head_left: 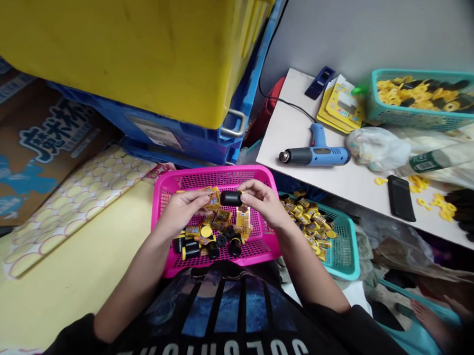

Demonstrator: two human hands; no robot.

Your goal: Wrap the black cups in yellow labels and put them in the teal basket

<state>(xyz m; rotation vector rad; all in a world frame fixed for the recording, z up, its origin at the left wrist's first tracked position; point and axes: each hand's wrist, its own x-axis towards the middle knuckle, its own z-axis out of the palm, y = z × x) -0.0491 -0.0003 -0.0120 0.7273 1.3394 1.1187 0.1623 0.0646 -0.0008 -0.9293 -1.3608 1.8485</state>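
Over a pink basket (271,248), both of my hands are close together. Between the fingers of my right hand (262,200) is a small black bottle (231,198), lying sideways. My left hand (185,206) pinches a yellow printed sleeve (213,198) just left of the bottle's end; whether the two touch I cannot tell. Below them in the basket lie several black bottles (213,249), some with yellow caps, among more printed yellow sleeves (222,217).
A teal basket (354,258) of yellow-wrapped bottles stands right of the pink one. On the white table (277,132) lie a blue heat gun (321,155), a black phone (400,198) and a teal basket (426,121) of yellow parts. Stacked blue crates (199,144) rise ahead.
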